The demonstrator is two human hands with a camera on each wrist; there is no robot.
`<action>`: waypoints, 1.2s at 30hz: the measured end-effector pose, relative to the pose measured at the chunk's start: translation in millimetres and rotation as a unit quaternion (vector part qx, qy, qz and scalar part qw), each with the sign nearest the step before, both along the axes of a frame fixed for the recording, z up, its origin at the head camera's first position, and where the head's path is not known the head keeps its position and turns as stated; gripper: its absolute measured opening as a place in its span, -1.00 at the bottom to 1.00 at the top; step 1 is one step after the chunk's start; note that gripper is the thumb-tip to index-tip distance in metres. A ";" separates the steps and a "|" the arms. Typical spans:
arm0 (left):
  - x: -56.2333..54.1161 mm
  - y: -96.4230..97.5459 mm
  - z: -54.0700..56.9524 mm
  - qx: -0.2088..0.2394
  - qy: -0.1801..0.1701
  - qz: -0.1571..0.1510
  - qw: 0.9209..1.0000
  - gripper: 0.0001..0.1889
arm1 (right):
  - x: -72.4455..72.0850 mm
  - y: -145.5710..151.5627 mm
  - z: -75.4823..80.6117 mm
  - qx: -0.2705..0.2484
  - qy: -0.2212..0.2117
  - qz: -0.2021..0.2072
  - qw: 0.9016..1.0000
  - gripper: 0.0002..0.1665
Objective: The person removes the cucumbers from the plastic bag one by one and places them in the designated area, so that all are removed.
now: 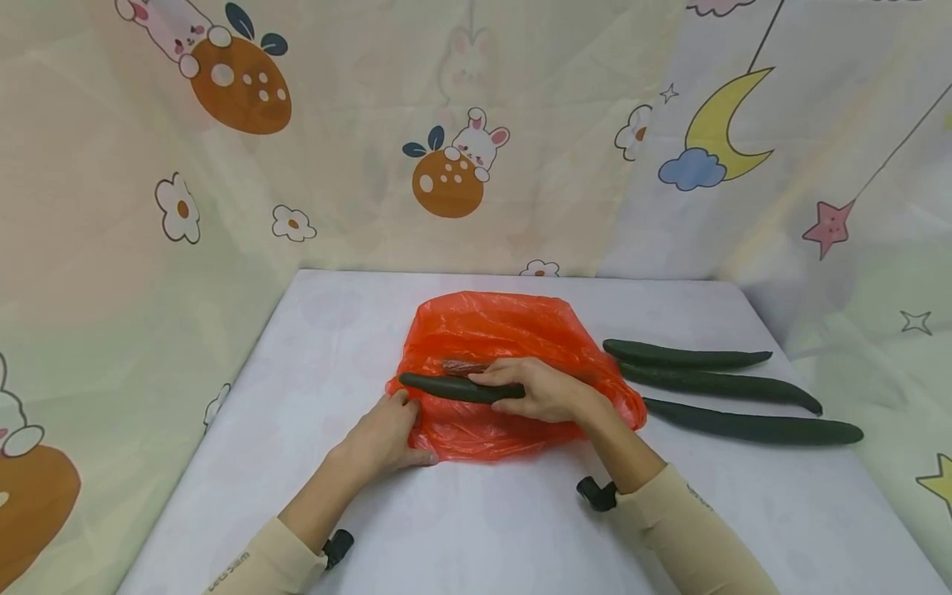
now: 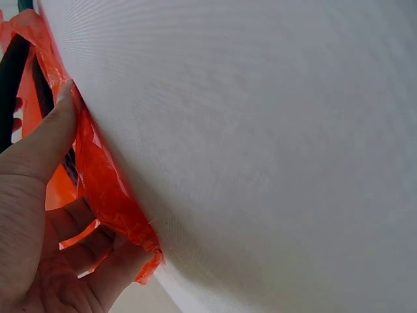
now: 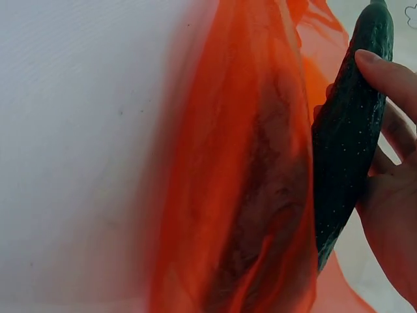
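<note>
I note right grip (image 1: 539, 390) holding cucumber (image 1: 449, 387) over red bag (image 1: 491, 322); left grip (image 1: 383, 434) pinches the bag's 8 o'clock edge, presumably steadying it; three more cucumbers (image 1: 729, 384) lie at 3 o'clock.

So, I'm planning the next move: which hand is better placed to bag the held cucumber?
Probably the right hand: it holds the cucumber, which overlaps the red bag in the head view. The left hand holds the bag's edge, so it seems better placed to steady that.
</note>
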State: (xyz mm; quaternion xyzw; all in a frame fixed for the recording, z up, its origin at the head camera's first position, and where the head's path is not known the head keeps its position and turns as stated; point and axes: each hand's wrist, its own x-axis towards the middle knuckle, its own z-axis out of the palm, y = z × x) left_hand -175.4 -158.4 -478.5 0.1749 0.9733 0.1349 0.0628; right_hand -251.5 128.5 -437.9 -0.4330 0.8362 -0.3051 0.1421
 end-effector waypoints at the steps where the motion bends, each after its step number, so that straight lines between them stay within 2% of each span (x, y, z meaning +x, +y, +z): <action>1: 0.0 0.1 0.5 -0.001 0.002 -0.001 1.000 -0.17 | 0.6 -0.6 1.3 0.000 0.001 0.000 1.000 -0.27; 15: 2.3 -1.4 0.8 0.010 0.030 -0.015 0.999 -0.02 | 9.4 -16.3 20.1 -0.023 0.025 0.044 0.998 -0.29; 19: 1.9 -0.8 -0.6 0.030 0.033 -0.014 0.999 0.00 | 11.5 -19.8 24.0 -0.017 0.027 0.038 0.999 -0.28; 25: 3.7 0.7 -1.2 0.075 0.019 0.010 0.997 0.03 | 15.8 -26.0 28.2 -0.009 0.041 0.054 0.998 -0.33; 31: 4.7 2.8 -0.5 0.080 0.015 0.018 0.997 -0.06 | 21.8 -31.3 32.7 -0.015 0.055 0.078 0.995 -0.31; 36: 3.7 4.1 0.0 0.093 0.004 0.025 0.995 -0.04 | 24.5 -31.6 40.0 -0.008 0.065 0.082 0.994 -0.33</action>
